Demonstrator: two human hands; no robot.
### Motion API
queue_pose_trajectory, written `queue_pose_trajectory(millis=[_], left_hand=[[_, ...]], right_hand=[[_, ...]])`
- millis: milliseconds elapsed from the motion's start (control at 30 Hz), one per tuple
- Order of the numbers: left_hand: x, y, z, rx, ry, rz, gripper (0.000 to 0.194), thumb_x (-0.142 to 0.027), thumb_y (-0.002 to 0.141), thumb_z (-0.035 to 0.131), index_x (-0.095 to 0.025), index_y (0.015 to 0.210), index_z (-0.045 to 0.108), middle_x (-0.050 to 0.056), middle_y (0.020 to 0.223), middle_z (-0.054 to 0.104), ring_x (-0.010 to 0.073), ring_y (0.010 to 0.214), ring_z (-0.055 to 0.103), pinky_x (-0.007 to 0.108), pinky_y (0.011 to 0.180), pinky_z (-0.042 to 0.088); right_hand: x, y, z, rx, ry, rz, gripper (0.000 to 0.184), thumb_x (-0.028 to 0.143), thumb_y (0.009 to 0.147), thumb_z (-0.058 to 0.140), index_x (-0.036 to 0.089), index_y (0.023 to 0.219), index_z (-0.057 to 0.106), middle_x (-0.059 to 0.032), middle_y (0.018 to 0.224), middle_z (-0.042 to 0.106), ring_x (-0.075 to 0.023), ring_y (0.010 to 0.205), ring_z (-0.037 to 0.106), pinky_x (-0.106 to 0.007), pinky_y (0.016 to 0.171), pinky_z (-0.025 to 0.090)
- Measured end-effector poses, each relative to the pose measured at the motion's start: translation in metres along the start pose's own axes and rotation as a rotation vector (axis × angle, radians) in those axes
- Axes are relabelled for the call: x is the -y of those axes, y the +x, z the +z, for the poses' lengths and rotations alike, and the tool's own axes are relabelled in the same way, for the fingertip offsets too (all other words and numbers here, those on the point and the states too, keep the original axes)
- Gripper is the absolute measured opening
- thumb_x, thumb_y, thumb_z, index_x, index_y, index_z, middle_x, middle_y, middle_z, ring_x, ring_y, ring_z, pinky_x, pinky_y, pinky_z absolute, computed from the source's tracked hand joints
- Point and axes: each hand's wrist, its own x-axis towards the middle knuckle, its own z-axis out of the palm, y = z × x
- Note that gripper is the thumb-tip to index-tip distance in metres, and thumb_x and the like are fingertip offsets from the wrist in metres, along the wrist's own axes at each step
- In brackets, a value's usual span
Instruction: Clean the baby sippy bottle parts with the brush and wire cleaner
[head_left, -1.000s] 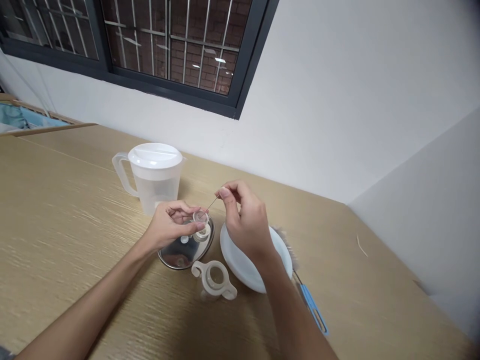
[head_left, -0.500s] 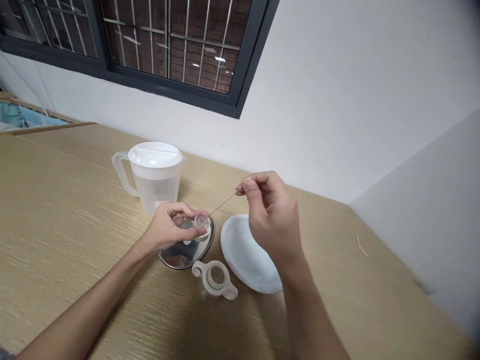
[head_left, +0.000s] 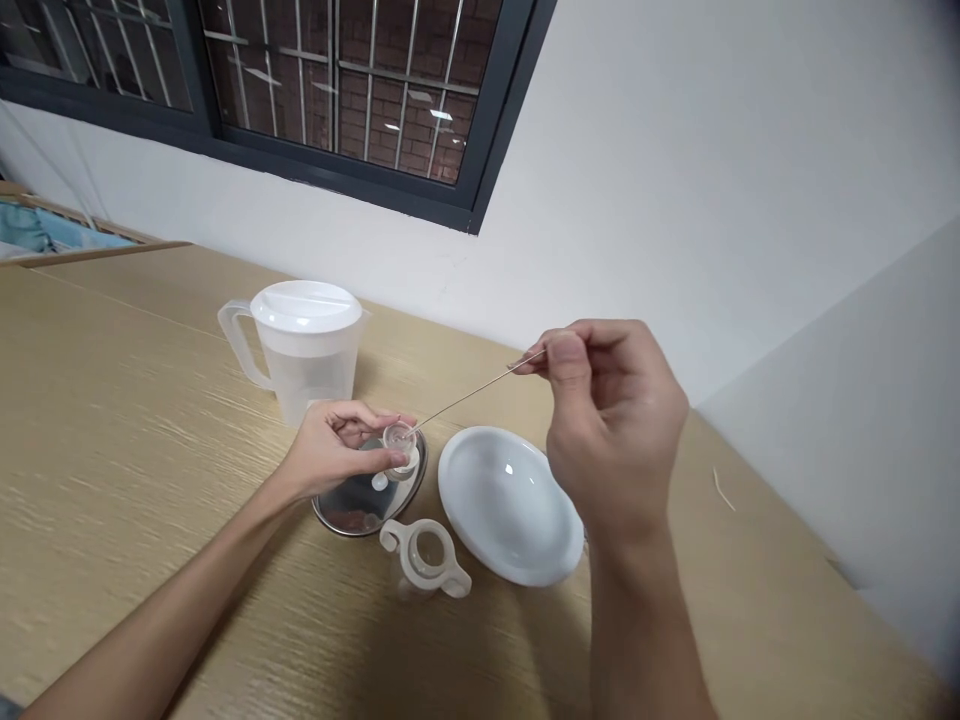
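Observation:
My left hand [head_left: 330, 455] pinches a small clear round plastic piece [head_left: 399, 437] between thumb and fingers, above an oval metal tray [head_left: 352, 508]. From that piece a thin pale string [head_left: 472, 394] runs up and to the right, drawn nearly straight. Its other end is pinched between thumb and forefinger of my right hand [head_left: 619, 430], which is raised over the right side of a white bowl [head_left: 499, 510]. In front of the tray stands a small clear container with a whitish two-eared rim [head_left: 429, 558]. How the string is fixed inside the round piece cannot be made out.
Behind my left hand stands a lidded translucent pitcher [head_left: 307, 345] with some liquid inside. A short pale string piece [head_left: 723, 489] lies on the wooden table [head_left: 112, 420] at the right. A white wall [head_left: 637, 170] and barred window [head_left: 345, 80] are behind.
My right hand has moved right and slightly up, away from my left hand. A longer stretch of string now shows between them, and more of the bowl is visible.

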Motion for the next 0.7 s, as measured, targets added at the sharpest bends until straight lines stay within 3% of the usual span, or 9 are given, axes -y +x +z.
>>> queue_pose_trajectory(millis=[300, 700], left_hand=[[-0.003, 0.001, 0.001, -0.005, -0.007, -0.030, 0.031, -0.010, 0.051, 0.093, -0.015, 0.070, 0.070, 0.008, 0.085, 0.081, 0.0324, 0.101, 0.076, 0.036, 0.078, 0.067], [0.004, 0.002, 0.005, -0.153, 0.019, -0.097, 0.040, -0.020, 0.042, 0.098, -0.014, 0.072, 0.072, 0.013, 0.096, 0.081, 0.0341, 0.100, 0.076, 0.045, 0.092, 0.063]], right_hand=[[0.000, -0.005, 0.010, 0.070, -0.006, 0.013, 0.009, 0.022, 0.100, 0.054, 0.023, 0.092, 0.057, 0.0008, 0.084, 0.066, -0.0128, 0.080, 0.068, -0.029, 0.075, 0.057], [-0.007, -0.024, 0.045, 0.294, -0.056, -0.006, 0.016, 0.021, 0.101, 0.045, 0.023, 0.089, 0.055, -0.0028, 0.085, 0.064, -0.0162, 0.084, 0.064, -0.032, 0.078, 0.052]])
